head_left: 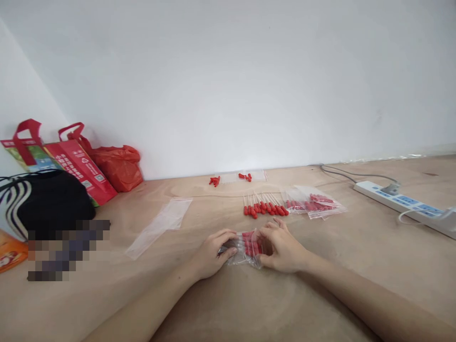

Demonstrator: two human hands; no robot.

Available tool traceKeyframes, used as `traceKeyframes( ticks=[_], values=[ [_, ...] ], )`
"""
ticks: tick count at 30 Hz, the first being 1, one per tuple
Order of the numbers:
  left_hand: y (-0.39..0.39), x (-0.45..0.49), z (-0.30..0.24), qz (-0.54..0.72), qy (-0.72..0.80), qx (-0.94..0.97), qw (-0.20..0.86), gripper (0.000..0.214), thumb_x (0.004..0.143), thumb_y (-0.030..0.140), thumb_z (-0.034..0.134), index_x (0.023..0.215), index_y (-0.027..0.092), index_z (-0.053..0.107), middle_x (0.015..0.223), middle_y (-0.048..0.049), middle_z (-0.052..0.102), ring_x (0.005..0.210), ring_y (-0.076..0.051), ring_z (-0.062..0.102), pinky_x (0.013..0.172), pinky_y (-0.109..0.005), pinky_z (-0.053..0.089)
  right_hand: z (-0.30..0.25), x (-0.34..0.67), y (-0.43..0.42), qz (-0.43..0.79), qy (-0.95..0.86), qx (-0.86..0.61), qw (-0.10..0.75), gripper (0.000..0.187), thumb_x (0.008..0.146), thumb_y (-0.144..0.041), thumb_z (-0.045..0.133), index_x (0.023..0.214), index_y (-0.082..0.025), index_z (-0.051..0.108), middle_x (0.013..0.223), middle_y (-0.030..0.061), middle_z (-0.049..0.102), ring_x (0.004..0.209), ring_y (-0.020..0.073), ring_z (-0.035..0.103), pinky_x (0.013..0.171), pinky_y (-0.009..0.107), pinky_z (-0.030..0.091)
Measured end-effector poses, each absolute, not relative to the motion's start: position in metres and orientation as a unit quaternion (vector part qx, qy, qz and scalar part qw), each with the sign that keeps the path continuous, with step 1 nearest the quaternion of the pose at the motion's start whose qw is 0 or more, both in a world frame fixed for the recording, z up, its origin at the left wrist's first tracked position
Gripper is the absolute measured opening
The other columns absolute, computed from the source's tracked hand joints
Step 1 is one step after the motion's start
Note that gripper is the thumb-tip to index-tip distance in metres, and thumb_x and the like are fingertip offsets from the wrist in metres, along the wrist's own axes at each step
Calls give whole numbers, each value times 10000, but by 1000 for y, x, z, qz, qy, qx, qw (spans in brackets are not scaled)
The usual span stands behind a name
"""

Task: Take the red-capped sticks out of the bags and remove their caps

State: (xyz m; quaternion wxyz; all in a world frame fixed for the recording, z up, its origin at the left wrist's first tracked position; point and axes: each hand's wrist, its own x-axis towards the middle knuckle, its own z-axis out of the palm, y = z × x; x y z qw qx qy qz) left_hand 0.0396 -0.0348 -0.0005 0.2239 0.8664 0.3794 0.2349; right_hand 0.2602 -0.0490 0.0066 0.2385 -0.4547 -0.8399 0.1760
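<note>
A clear plastic bag [239,256] holding red-tipped sticks [252,243] lies on the table between my hands. My left hand [215,251] is closed on the bag's left end, thumb in front and fingers behind. At the right end, by the red tips, my right hand [280,244] grips the plastic with curled fingers, which partly hide the bag. Just beyond my hands, a row of loose red-tipped sticks [265,207] points its red ends towards me. To their right, several filled clear bags [315,204] overlap in a pile.
Flat clear bags [162,225] lie at left. Near the wall are small red pieces [214,181] and a small clear bag [261,175]. A power strip [402,202] with cables is on the right. Red shopping bags [80,166] and a black bag [53,202] stand at far left.
</note>
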Motion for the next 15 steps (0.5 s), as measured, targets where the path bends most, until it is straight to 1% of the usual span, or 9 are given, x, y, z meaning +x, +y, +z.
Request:
traceKeyframes(
  ticks=[2, 4, 8, 9, 13, 15],
  values=[
    [-35, 40, 0, 234, 379, 866, 228, 213, 812, 223, 484, 1014, 204, 549, 1088, -44, 572, 988, -165, 531, 865, -288, 410, 6, 262, -48, 186, -835, -453, 249, 194, 607, -170, 580, 792, -216, 548, 708, -30, 576, 777, 148, 501, 890, 395, 248],
    [-35, 40, 0, 236, 382, 864, 230, 210, 806, 219, 492, 1007, 203, 552, 1084, -44, 574, 984, -167, 534, 861, -289, 410, 5, 264, -47, 188, -839, -446, 249, 193, 614, -184, 589, 800, -221, 554, 731, -22, 585, 787, 156, 496, 848, 372, 280],
    [-35, 41, 0, 238, 383, 862, 233, 204, 791, 205, 512, 990, 194, 559, 1066, -43, 581, 972, -163, 538, 855, -282, 409, 4, 263, -47, 169, -858, -431, 225, 247, 588, -321, 666, 788, -224, 558, 776, -11, 586, 809, 178, 485, 812, 377, 295],
    [-35, 41, 1, 238, 382, 862, 234, 205, 794, 208, 510, 993, 194, 558, 1065, -42, 581, 972, -161, 538, 855, -279, 408, 4, 262, -47, 169, -856, -434, 222, 234, 592, -325, 663, 778, -226, 561, 769, -13, 586, 802, 176, 484, 801, 374, 301],
    [-35, 41, 3, 232, 391, 858, 239, 209, 798, 219, 505, 998, 196, 560, 1069, -40, 583, 971, -164, 543, 850, -279, 410, 5, 263, -46, 187, -838, -456, 234, 90, 620, -240, 611, 692, -213, 562, 653, -29, 575, 724, 152, 487, 768, 353, 330],
    [-36, 41, 5, 229, 395, 857, 241, 209, 798, 225, 503, 997, 197, 561, 1072, -40, 584, 972, -168, 544, 848, -280, 411, 5, 270, -44, 222, -823, -459, 251, 70, 616, -222, 602, 664, -197, 558, 635, -23, 574, 684, 141, 493, 721, 322, 363]
  ],
)
